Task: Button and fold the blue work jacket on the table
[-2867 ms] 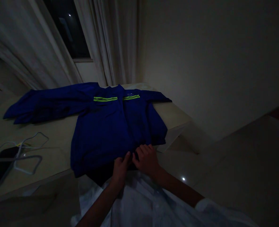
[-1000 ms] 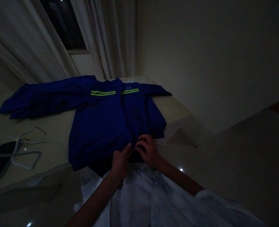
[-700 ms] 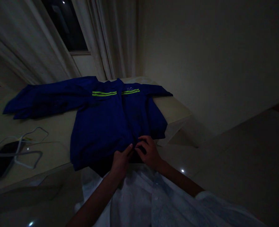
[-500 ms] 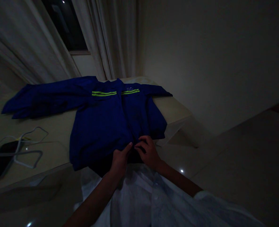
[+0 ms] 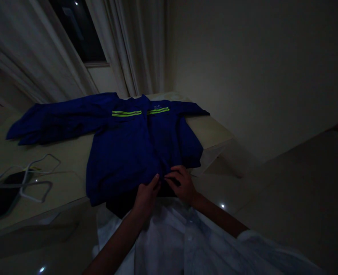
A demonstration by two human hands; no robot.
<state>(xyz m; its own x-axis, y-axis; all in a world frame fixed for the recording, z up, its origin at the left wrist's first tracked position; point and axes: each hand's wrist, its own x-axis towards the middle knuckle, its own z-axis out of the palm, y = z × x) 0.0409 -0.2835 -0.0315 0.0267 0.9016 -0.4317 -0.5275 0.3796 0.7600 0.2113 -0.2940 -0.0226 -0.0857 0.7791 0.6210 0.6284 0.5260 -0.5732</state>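
Note:
A dark blue jacket [image 5: 129, 145] with yellow-green chest stripes lies front up on a pale table [image 5: 211, 133], one sleeve stretched to the left. Both hands meet at the middle of its bottom hem, at the table's near edge. My left hand [image 5: 146, 195] pinches the hem's left front edge, thumb on top. My right hand [image 5: 182, 182] has its fingers curled on the right front edge beside it. What sits between the fingertips is too dark to make out.
White clothes hangers [image 5: 31, 183] and a dark flat object [image 5: 0, 196] lie at the table's left. Pale curtains [image 5: 123, 46] and a dark window [image 5: 80, 30] stand behind. A bare wall and tiled floor [image 5: 286, 183] are to the right.
Both hands stay at the jacket's bottom hem, with only small finger shifts. The view has drifted slightly.

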